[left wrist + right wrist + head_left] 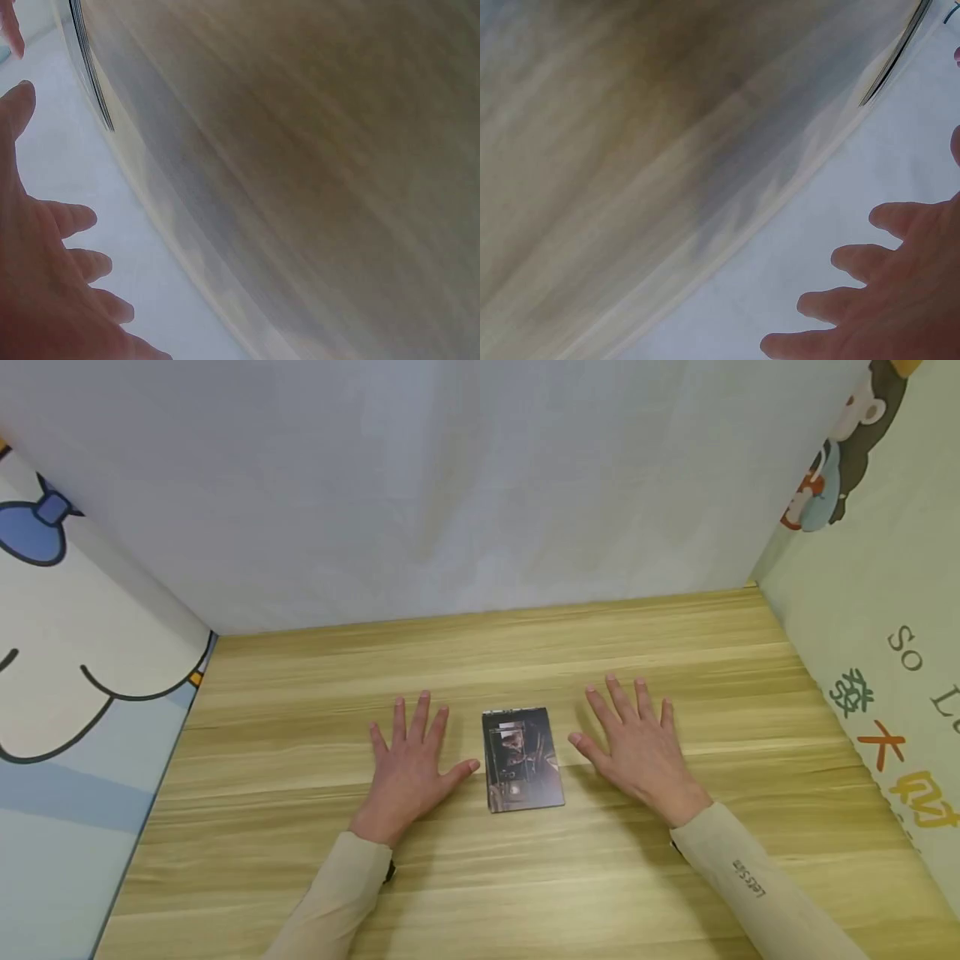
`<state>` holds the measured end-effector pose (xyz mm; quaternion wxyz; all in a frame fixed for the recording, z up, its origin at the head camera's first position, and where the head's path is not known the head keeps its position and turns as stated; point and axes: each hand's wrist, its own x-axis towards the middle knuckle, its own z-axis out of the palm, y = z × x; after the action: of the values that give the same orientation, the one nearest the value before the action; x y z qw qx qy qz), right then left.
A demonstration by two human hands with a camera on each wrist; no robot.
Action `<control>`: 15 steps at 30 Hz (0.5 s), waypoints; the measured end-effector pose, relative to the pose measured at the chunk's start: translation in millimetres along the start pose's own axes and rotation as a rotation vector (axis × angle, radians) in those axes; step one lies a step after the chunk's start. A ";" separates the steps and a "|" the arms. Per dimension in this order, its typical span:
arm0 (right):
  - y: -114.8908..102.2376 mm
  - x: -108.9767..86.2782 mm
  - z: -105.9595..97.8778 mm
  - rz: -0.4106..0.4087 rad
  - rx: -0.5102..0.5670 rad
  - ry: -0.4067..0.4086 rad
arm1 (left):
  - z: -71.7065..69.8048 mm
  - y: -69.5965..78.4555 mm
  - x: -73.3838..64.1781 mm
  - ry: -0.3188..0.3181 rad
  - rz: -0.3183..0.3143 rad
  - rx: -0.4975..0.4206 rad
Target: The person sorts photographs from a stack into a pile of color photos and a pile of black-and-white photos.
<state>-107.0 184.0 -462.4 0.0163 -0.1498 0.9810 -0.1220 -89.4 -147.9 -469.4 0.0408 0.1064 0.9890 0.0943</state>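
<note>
A thin, dark rectangular stack with a printed picture on top [523, 760] lies flat on the wooden table [285, 710], between the two hands. Its layered dark edge [96, 79] shows in the left wrist view, and the same edge [894, 60] appears at the upper right of the right wrist view. To the left of it, the left hand [408, 777] is spread palm down, thumb tip close to the stack's side. The right hand [645, 758] mirrors it on the other side, fingers straight and apart, thumb pointing at the stack. Neither hand holds anything.
A pale grey wall [465, 485] rises behind the table's far edge. On the left stands a panel with a cartoon print [112, 635], on the right a pale green panel with lettering and a cartoon figure [840, 602].
</note>
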 end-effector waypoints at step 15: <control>-9.7 1.6 4.8 -0.007 0.022 -0.010 | -0.1 11.9 2.5 0.022 0.017 -0.081</control>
<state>-105.4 173.4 -464.7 0.0226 -0.1534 0.9790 -0.1320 -89.5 -136.0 -467.1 0.0333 0.1120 0.9838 0.1360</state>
